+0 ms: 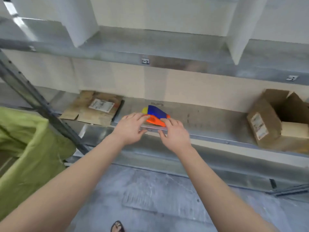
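A plastic toy in orange, blue and yellow lies near the front edge of a metal shelf. My left hand reaches to its left side, fingers stretched flat and touching the orange part. My right hand comes in from the right, its fingers lying over the toy's near right end. Both thumbs hang below the shelf's front lip. Neither hand plainly curls round the toy.
A flattened cardboard box with a label lies on the shelf to the left. An open cardboard box stands at the right. A green fabric bag hangs at the left beside a slanted metal upright. Another shelf runs above.
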`<state>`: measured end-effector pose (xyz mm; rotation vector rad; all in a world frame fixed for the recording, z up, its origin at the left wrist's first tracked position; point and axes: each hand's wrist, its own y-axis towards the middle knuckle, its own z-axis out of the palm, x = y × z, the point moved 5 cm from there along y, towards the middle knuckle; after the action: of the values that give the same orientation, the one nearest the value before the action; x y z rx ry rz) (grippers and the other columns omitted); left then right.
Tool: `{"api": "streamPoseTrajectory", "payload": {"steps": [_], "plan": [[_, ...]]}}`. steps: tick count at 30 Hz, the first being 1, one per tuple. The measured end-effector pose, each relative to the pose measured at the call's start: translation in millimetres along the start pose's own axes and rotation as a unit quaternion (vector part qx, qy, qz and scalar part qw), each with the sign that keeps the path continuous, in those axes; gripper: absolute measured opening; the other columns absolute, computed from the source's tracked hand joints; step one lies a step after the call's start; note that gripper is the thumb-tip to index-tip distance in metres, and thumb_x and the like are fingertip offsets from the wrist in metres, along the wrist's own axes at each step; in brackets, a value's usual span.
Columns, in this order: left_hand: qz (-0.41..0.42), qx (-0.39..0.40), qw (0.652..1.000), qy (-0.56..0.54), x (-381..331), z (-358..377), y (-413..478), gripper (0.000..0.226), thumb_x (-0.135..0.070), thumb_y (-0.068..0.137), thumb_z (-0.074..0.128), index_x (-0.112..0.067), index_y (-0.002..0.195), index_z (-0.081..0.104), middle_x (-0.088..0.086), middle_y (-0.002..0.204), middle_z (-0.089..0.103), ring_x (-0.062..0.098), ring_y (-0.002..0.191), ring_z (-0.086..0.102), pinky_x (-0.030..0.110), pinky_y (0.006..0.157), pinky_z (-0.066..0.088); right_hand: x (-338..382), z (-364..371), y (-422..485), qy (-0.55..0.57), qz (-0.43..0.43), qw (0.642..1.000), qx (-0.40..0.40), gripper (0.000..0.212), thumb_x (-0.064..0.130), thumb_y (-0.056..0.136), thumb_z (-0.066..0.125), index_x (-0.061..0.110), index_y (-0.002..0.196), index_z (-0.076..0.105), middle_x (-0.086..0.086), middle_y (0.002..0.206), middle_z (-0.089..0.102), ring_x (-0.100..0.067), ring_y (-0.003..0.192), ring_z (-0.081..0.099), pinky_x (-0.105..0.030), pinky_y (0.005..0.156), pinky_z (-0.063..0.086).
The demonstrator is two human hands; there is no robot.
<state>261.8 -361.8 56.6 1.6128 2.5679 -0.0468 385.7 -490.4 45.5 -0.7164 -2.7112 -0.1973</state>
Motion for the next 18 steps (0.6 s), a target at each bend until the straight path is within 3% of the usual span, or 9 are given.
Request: {"api": "streamPoseTrajectory", "payload": {"steps": [4,9,18], "plan": [[-0.04,0.024,0.999,0.006,102.7,-10.6,-36.1,0.062,-0.05,0.095,0.045,-0.026,0.149,0.029,0.0,0.153,0.032,0.022,0.14,0.029,0.04,0.111,0.029,90.5,40.7,38.4,0.004,-0.024,1.0,0.004,0.05,0.043,0.093,0.051,0.026,0.14,0.046,0.0,0.136,0.052,-0.026,0.124,0.045,-0.038,0.098,0.042],[-0.088,0.042,0.995,0.004,212.7,-15.8,-66.1,0.061,-0.051,0.094,0.044,-0.03,0.149,0.027,-0.002,0.152,0.033,0.021,0.14,0.029,0.04,0.11,0.03,177.2,81.8,85.4,0.003,-0.048,0.998,0.03,0.05,0.043,0.092,0.051,0.024,0.139,0.047,-0.002,0.135,0.054,-0.027,0.124,0.045,-0.039,0.098,0.045],[-0.183,0.101,0.978,0.007,364.0,16.7,-51.6,0.061,-0.053,0.095,0.042,-0.029,0.149,0.027,-0.003,0.153,0.032,0.021,0.139,0.03,0.039,0.11,0.03,218.1,155.3,179.9,0.044,0.003,0.992,0.121,0.054,0.044,0.094,0.048,0.026,0.144,0.039,-0.004,0.146,0.043,-0.029,0.131,0.038,-0.039,0.107,0.038]]}}
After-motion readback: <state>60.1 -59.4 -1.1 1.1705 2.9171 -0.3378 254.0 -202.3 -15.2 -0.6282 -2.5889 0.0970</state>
